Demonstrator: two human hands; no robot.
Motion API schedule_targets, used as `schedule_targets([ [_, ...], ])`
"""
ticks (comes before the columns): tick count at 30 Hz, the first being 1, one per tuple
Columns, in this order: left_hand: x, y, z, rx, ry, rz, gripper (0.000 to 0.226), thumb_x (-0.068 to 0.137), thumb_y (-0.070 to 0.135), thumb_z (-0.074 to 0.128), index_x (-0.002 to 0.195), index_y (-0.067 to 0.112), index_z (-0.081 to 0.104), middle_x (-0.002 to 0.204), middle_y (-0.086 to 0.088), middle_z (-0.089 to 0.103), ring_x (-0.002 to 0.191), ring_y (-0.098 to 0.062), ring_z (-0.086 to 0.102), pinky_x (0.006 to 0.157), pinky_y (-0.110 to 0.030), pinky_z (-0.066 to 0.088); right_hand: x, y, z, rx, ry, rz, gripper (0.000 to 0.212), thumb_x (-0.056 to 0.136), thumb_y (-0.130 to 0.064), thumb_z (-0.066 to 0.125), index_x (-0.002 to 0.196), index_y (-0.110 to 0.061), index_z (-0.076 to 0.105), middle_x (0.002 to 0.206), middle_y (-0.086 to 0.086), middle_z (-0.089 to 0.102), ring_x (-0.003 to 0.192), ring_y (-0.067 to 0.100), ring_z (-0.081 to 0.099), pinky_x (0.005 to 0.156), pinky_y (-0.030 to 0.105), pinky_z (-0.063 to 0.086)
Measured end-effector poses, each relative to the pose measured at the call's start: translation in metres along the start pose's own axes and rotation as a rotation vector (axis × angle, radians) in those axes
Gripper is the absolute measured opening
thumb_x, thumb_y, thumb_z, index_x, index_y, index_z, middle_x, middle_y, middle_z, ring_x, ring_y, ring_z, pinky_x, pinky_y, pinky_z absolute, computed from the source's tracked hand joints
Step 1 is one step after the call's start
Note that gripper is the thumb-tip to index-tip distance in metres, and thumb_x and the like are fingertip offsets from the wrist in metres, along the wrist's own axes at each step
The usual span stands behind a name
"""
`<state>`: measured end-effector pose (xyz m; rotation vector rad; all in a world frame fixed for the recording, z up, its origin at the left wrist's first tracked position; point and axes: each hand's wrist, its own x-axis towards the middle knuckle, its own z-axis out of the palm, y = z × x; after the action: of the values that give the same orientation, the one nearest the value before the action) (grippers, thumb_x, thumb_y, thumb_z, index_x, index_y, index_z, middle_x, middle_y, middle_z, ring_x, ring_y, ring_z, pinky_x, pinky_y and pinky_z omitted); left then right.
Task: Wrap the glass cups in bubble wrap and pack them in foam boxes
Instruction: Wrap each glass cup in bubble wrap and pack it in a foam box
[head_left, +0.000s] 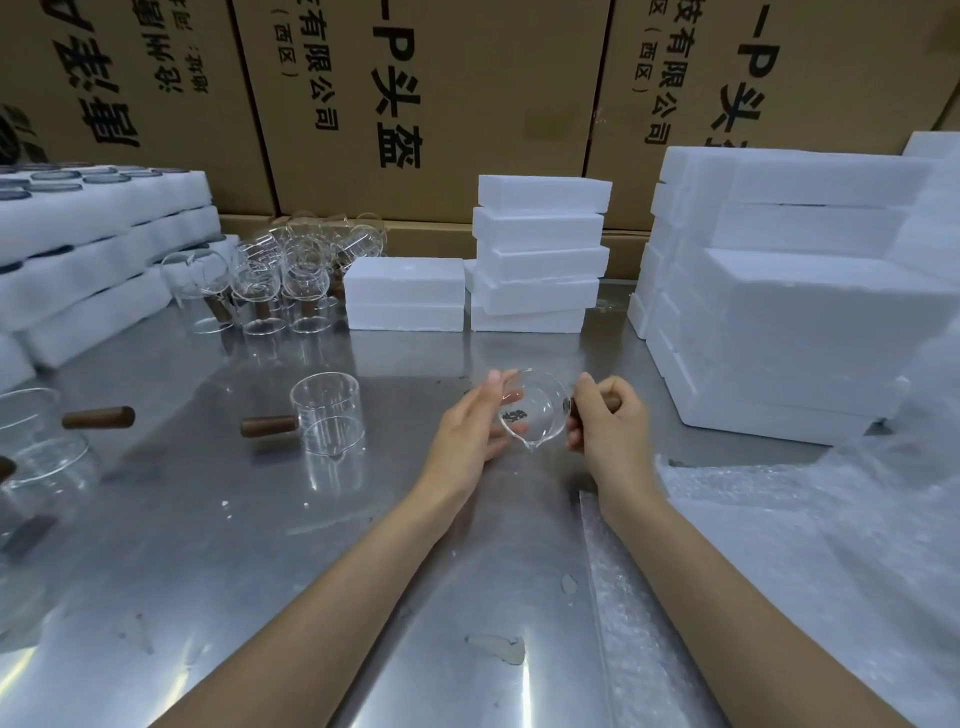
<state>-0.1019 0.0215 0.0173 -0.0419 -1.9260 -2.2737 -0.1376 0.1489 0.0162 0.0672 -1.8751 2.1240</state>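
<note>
Head view: both hands hold one glass cup (535, 410) above the steel table (260, 545), mouth tilted toward the camera, pour spout at the lower edge. Right hand (608, 421) has fingers curled round the cup's wooden handle (613, 402), which sticks out to the right of the glass. Left hand (475, 421) cups the opposite side, fingers mostly straight, thumb up along the rim, fingertips touching the glass wall.

Left of the left-hand fingers, well apart: a second cup with wooden handle (324, 421) standing on the table. Further left, more cups at the frame edge (36, 441). Beyond them, a cluster of stacked glass cups (275, 275).

Beyond the fingers: a stack of white foam boxes (540, 249) and a lower foam box (405, 293) just beside it. Right of the right-hand fingers: a big pile of foam boxes (779, 312). Near side, below the right wrist: bubble wrap sheets (779, 545) lying flat on the table. Far left: foam trays (88, 249) holding glassware. Cardboard cartons (415, 93) line the back.
</note>
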Motion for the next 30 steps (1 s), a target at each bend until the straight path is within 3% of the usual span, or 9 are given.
schedule_targets([
  [5,-0.001,0.003,0.003,-0.052,0.107,-0.018,0.027,0.096,0.044,0.047,0.099,0.026,0.068,0.099,0.004,0.070,0.076,-0.012,0.069,0.059,-0.013,0.051,-0.007,-0.002,0.005,-0.059,0.000,-0.098,0.033,0.092,-0.019,0.053,0.062,-0.016,0.039,0.045,-0.009,0.054,0.041,0.004,0.044,0.043,0.017,0.039],
  [9,-0.001,0.003,0.007,-0.022,0.212,-0.022,0.028,0.090,0.044,0.060,0.092,0.016,0.064,0.090,0.002,0.069,0.068,-0.017,0.067,0.065,-0.027,0.047,-0.014,-0.003,0.010,-0.123,-0.028,-0.190,0.035,0.089,-0.019,0.056,0.059,-0.021,0.039,0.049,-0.006,0.056,0.047,0.006,0.050,0.052,0.028,0.041],
  [11,-0.003,0.002,0.007,0.013,0.211,-0.001,0.028,0.084,0.040,0.069,0.093,0.015,0.060,0.095,-0.001,0.068,0.069,-0.013,0.066,0.064,-0.026,0.046,-0.015,-0.003,0.011,-0.170,-0.042,-0.229,0.036,0.088,-0.019,0.056,0.058,-0.020,0.038,0.049,-0.006,0.055,0.047,0.006,0.050,0.053,0.030,0.041],
  [15,-0.009,0.000,0.008,0.162,0.149,0.039,0.050,0.071,0.029,0.084,0.109,0.015,0.055,0.108,-0.003,0.065,0.090,-0.010,0.064,0.079,-0.035,0.053,-0.012,-0.003,0.008,-0.195,-0.037,-0.209,0.036,0.088,-0.015,0.056,0.058,-0.018,0.035,0.042,-0.011,0.048,0.045,0.005,0.046,0.052,0.027,0.037],
  [18,-0.013,-0.002,0.008,0.218,0.011,0.066,0.066,0.067,0.015,0.087,0.122,0.018,0.050,0.114,0.004,0.058,0.099,-0.019,0.064,0.084,-0.039,0.054,-0.004,-0.005,0.001,-0.136,-0.017,-0.106,0.034,0.086,-0.009,0.054,0.058,-0.015,0.037,0.040,-0.011,0.047,0.039,0.002,0.042,0.049,0.022,0.036],
  [21,-0.014,-0.003,0.007,0.282,-0.064,0.115,0.067,0.069,0.010,0.085,0.126,0.023,0.052,0.120,0.006,0.058,0.101,-0.015,0.064,0.088,-0.026,0.053,0.002,-0.007,-0.007,-0.108,-0.009,-0.030,0.032,0.085,-0.006,0.052,0.058,-0.013,0.037,0.037,-0.011,0.045,0.036,0.001,0.038,0.041,0.014,0.035],
  [24,-0.014,0.000,0.005,0.211,-0.099,0.123,0.059,0.069,0.009,0.084,0.116,0.033,0.057,0.113,0.012,0.064,0.092,-0.007,0.067,0.080,-0.017,0.053,0.005,-0.007,-0.011,-0.087,-0.011,0.033,0.032,0.086,-0.007,0.051,0.058,-0.014,0.037,0.036,-0.011,0.043,0.034,0.002,0.036,0.038,0.013,0.033],
  [30,-0.012,0.004,-0.001,0.178,-0.160,0.063,0.066,0.076,0.015,0.077,0.137,0.023,0.050,0.133,0.000,0.057,0.111,-0.016,0.064,0.097,-0.034,0.051,0.005,-0.007,-0.012,-0.070,-0.017,0.075,0.030,0.085,-0.008,0.050,0.058,-0.014,0.039,0.037,-0.011,0.043,0.034,0.002,0.035,0.037,0.014,0.033],
])
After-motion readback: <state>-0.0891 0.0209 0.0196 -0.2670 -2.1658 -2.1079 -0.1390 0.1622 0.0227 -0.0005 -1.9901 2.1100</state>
